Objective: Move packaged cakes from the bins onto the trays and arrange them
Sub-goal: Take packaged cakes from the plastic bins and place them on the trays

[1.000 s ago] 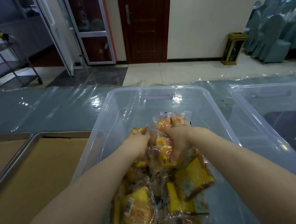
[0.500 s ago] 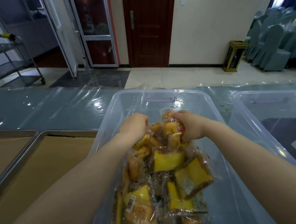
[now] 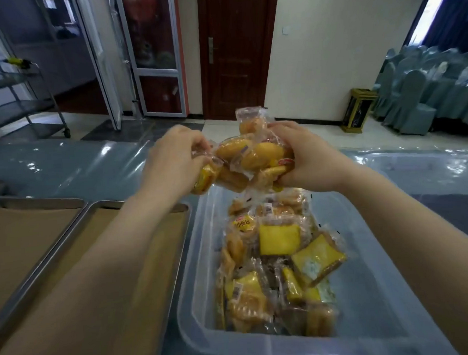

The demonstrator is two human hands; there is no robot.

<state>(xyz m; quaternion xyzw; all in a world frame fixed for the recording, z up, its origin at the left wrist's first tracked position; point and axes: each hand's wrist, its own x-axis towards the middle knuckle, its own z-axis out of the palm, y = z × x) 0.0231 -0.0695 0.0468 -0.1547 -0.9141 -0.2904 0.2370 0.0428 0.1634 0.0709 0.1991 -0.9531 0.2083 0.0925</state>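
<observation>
A bunch of clear-wrapped yellow packaged cakes (image 3: 249,157) hangs in the air above the far end of a clear plastic bin (image 3: 196,301). My left hand (image 3: 173,160) grips the bunch from the left and my right hand (image 3: 305,157) grips it from the right. Several more packaged cakes (image 3: 280,264) lie in a heap inside the bin. Two metal trays lined with brown paper sit to the left: the nearer tray (image 3: 99,211) is right beside the bin, the other tray (image 3: 25,204) further left. No cakes show on their visible parts.
A second clear bin (image 3: 430,172) stands at the right on the plastic-covered table. Beyond the table are a metal trolley (image 3: 20,107), a dark wooden door (image 3: 237,52), a small gold bin (image 3: 358,109) and covered chairs (image 3: 426,94).
Both hands have risen out of the bin with a bunch of cakes, from low in the heap to above the bin's far rim. The view has tilted so the trays show more.
</observation>
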